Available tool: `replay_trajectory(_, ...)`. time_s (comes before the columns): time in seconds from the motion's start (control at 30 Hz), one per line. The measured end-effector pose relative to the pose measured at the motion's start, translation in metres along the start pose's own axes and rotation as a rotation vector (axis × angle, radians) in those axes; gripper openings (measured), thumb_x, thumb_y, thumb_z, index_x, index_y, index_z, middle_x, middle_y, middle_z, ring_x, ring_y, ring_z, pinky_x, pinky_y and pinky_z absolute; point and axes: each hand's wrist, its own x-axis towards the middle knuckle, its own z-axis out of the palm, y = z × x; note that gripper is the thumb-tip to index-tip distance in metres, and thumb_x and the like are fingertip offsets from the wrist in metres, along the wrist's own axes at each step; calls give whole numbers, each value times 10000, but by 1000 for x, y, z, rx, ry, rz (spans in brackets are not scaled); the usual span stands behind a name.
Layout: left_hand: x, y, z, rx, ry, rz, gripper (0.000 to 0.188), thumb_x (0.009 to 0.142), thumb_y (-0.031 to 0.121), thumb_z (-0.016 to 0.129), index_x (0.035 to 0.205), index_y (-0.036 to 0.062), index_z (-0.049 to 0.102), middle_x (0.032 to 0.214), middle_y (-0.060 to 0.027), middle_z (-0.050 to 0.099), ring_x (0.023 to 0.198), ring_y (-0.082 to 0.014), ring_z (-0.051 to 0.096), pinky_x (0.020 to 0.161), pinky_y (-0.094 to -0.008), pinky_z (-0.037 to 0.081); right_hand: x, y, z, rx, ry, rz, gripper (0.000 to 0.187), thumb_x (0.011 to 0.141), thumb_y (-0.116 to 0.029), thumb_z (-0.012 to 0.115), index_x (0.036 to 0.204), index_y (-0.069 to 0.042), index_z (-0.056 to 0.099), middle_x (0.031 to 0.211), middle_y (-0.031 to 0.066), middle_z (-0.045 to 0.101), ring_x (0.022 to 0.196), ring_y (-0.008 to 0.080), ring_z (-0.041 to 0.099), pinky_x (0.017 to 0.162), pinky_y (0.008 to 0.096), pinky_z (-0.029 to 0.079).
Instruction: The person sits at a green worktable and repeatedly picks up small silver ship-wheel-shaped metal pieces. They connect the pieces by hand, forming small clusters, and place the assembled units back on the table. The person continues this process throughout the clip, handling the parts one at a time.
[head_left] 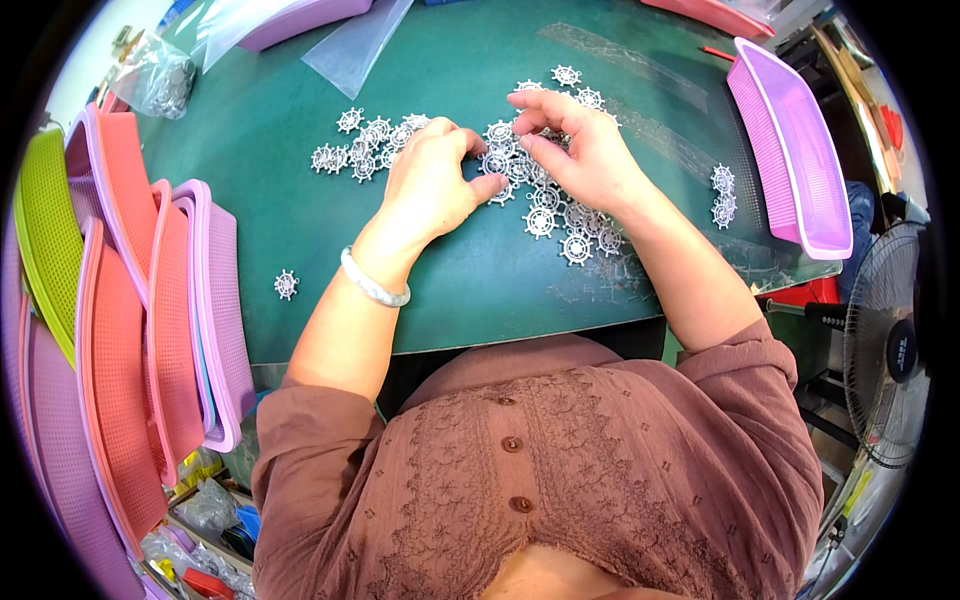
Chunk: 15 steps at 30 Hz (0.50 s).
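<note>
Small silver ship's-wheel charms (575, 247) lie in a loose pile in the middle of the green table. My left hand (430, 185) rests at the pile's left edge, thumb and forefinger parted beside a few charms. A pale bangle (372, 280) circles that wrist. Over the pile's upper part is my right hand (588, 155), its fingers curved and apart, with no charm visible in its grasp. Some charms under both hands are hidden. A smaller cluster of charms (365, 150) spreads left of my left hand.
A single charm (286, 284) lies at the near left, and a short column of them (723, 196) at the right. A purple basket (790, 150) stands on the right edge. Stacked coloured baskets (120, 340) crowd the left side. A fan (885, 345) is at the right.
</note>
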Motion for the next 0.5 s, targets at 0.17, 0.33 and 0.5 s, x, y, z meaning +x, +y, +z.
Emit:
replay_trajectory(0.17, 5, 4, -3, -369, -127, -220, 203, 697, 110, 724, 810, 21, 581, 792, -44, 571, 713, -119, 526, 652, -259, 438, 0, -2, -1, -13, -32, -8, 372, 790, 2, 580, 1157, -40, 530, 891, 55, 630, 840, 132, 579, 770, 276, 467)
replay_trajectory(0.33, 5, 4, -2, -592, -146, -182, 138, 748, 95, 688, 803, 41, 574, 733, 5, 570, 688, -66, 494, 625, -226, 416, -1, -5, -2, 102, -86, -29, 368, 789, 8, 580, 1151, -30, 530, 838, 44, 626, 816, 125, 578, 770, 273, 465)
replay_trajectory(0.5, 6, 3, 0, -824, -18, -114, 90, 804, 69, 637, 858, 30, 575, 767, 25, 554, 697, -56, 486, 633, -201, 404, 0, -5, -3, 190, -88, 7, 365, 805, 15, 569, 1165, -22, 517, 818, 12, 590, 770, 88, 539, 729, 239, 449)
